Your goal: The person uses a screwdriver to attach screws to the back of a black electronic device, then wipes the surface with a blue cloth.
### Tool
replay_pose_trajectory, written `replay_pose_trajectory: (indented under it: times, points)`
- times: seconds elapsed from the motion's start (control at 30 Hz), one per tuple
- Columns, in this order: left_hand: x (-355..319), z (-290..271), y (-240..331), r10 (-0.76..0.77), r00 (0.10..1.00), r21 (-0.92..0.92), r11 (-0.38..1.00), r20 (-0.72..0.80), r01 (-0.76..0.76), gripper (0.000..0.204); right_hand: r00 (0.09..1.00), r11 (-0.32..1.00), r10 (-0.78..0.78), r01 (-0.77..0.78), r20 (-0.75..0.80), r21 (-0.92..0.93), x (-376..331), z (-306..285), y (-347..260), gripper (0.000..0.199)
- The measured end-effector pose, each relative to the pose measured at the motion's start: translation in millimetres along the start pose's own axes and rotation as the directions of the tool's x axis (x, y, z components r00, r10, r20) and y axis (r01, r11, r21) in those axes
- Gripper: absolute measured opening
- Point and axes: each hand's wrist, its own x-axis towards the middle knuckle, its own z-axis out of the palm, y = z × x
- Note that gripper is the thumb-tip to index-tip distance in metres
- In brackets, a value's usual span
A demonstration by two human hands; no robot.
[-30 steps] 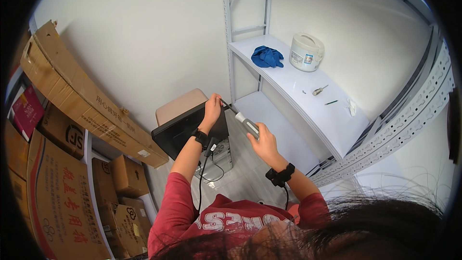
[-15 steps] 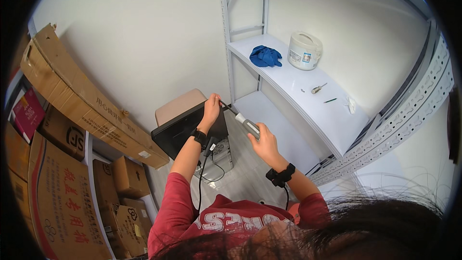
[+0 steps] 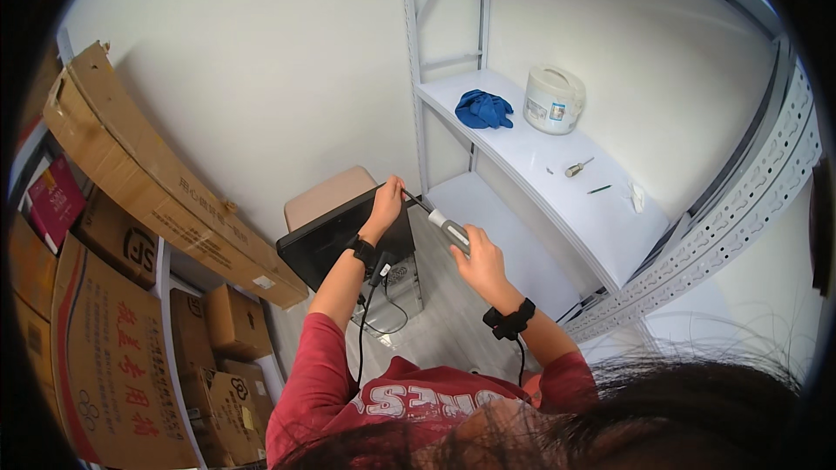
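Note:
My right hand [image 3: 482, 263] is closed around the grey-and-white handle of a screwdriver [image 3: 449, 231]. Its dark shaft slants up and left to the fingers of my left hand [image 3: 386, 205]. Those fingers are bent together at the shaft's far end, by the upper right corner of a black computer case [image 3: 326, 239]; they hide the tip and whatever they pinch. Lower down, a metal side of the case shows a round fan grille [image 3: 399, 273]. Behind the case stands a beige padded seat or box [image 3: 329, 195].
To the right, a white shelf [image 3: 531, 152] carries a blue cloth [image 3: 484, 110], a white rice-cooker-like pot [image 3: 555, 101], a second screwdriver [image 3: 579, 167] and a thin green tool [image 3: 599, 189]. Cardboard boxes [image 3: 131, 348] crowd the left side. Dark cables hang from both wristbands.
The whole view has shifted slightly, with the shelf and boxes a little lower. Both hands and the screwdriver keep nearly the same pose at the case's corner.

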Motion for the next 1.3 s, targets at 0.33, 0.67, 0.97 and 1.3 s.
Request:
replay_pose_trajectory:
  times: [0.33, 0.67, 0.97, 1.3]
  points:
    - [-4, 8, -2, -0.02, 0.999, 0.087, 0.996, 0.051, 0.015, 0.01, 0.997, 0.995, 0.078, -0.079, 0.016, 0.06, 4, 7, 3, 0.038]
    - [-3, -11, -7, 0.336, 0.932, 0.637, 0.751, -0.139, -0.175, 0.036, 0.993, 0.988, 0.118, -0.114, -0.027, 0.104, 1, 30, 31, 0.037]
    - [6, -16, -35, 0.284, 0.959, 0.639, 0.741, -0.017, -0.208, 0.024, 0.989, 0.982, 0.137, -0.128, -0.057, 0.14, 3, 58, 19, 0.038]
    - [10, -14, -40, 0.316, 0.949, 0.631, 0.735, 0.005, -0.248, 0.022, 0.984, 0.981, 0.16, -0.15, -0.077, 0.123, 8, 80, 20, 0.04]
